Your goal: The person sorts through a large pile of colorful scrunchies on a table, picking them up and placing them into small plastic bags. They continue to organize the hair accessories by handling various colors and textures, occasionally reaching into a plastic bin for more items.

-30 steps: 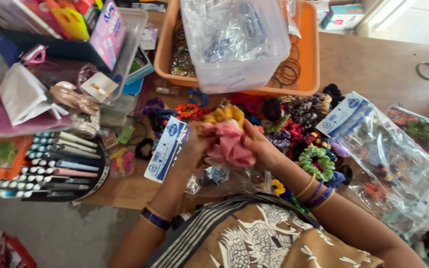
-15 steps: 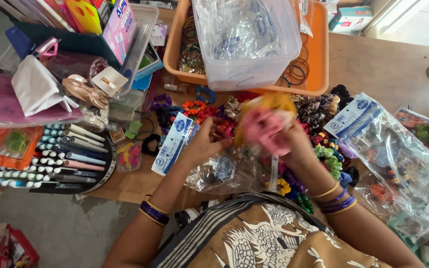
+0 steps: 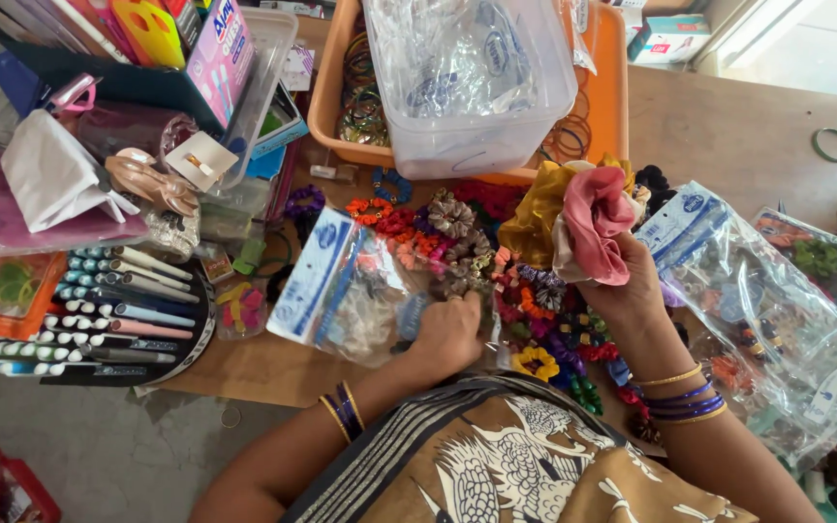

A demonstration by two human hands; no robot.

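while our right hand (image 3: 632,281) is clamped round a bunch of fabric scrunchies (image 3: 588,218), pink in front w/ mustard-yellow and white behind, we hold it up over the pile of small scrunchies (image 3: 496,271) on the table. grip is near the base, so the ruffles fan out; best to pinch each one separate w/ thumb & forefinger so they don't tangle. our left hand (image 3: 449,334) is curled, fingers together, pressing on the clear plastic bag w/ blue-white header (image 3: 331,281); can't tell if it's actually pinching sthg underneath. keep that hand flat so the bag doesn't slide.

room is tight. just above the pile sits the clear plastic tub (image 3: 467,87) inside the orange tray (image 3: 326,97), so no lifting far fwd. right side is blocked by more clear bags of hair bits (image 3: 777,291). left has a round display of pens (image 3: 99,310) near the table edge, w/ floor below. only bare table is a strip betw. the bag and our body, plus the far right corner by a green bangle (image 3: 831,145).
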